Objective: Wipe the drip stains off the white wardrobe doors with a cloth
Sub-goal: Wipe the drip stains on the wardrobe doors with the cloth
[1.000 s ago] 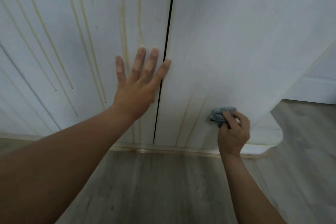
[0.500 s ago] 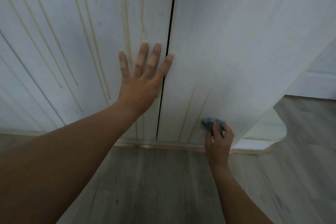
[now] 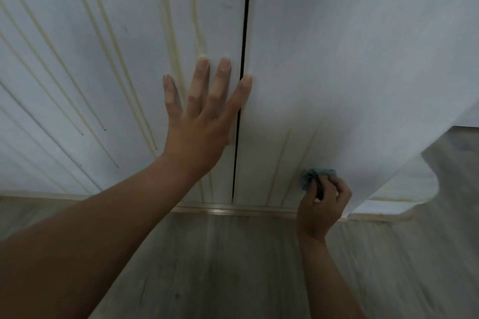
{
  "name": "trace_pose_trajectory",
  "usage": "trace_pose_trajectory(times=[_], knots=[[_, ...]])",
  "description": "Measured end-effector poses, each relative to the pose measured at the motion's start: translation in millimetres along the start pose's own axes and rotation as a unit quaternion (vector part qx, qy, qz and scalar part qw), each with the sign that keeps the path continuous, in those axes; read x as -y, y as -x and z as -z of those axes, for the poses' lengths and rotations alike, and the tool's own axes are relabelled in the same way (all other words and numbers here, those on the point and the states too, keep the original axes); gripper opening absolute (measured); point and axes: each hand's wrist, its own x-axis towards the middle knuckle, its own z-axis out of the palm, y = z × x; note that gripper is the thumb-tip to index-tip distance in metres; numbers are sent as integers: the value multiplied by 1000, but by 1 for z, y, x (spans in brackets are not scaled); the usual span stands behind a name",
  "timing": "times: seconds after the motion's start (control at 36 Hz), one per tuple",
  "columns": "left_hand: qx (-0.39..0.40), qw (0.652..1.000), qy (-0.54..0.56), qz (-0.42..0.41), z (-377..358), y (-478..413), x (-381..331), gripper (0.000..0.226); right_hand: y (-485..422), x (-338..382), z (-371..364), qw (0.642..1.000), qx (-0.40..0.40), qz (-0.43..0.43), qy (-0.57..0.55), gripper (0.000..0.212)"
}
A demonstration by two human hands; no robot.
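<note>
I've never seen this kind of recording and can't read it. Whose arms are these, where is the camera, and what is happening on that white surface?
There is no machine here, only a person's two bare arms. The single camera is worn on the person's head and looks forward and down, so the arms reach in from the bottom of the picture.

The white surface is a pair of wardrobe doors that meet at a dark gap. The left hand lies flat on the left door with its fingers spread, one of them reaching across the gap. The right hand grips a small blue-grey cloth and presses it low on the right door.

The yellowish lines are drip stains. There are many on the left door and fainter streaks beside the cloth. Below the doors is a grey wood floor.
</note>
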Motion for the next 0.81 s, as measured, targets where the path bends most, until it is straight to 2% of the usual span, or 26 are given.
trace_pose_trajectory(times=[0.11,0.14,0.19,0.25,0.31,0.47,0.53,0.67,0.72,0.81], knots=[[14,1000,10,-10,1,1,3,129,25,-36,-3,995,43,30,84,8],[18,1000,10,-10,2,0,3,130,34,-47,-1,992,66,13,103,12],[19,1000,6,-8,1,1,3,129,52,-61,6,974,158,-102,129,26],[11,1000,1,-4,0,2,3,126,73,-78,9,952,223,-140,156,22],[3,1000,-2,-9,0,2,3,126,80,-80,7,946,230,-172,151,15],[13,1000,20,-12,0,4,1,126,68,-55,20,953,154,-221,137,17],[2,1000,21,-11,-1,3,1,124,51,-34,24,968,110,-200,103,20],[-25,999,23,7,0,2,-2,110,-42,46,36,997,-40,-64,-5,14],[-47,999,18,20,0,1,-6,98,-89,82,45,993,-103,-5,-56,14],[-61,997,26,36,1,1,-12,85,-147,132,55,981,-140,70,-113,15]])
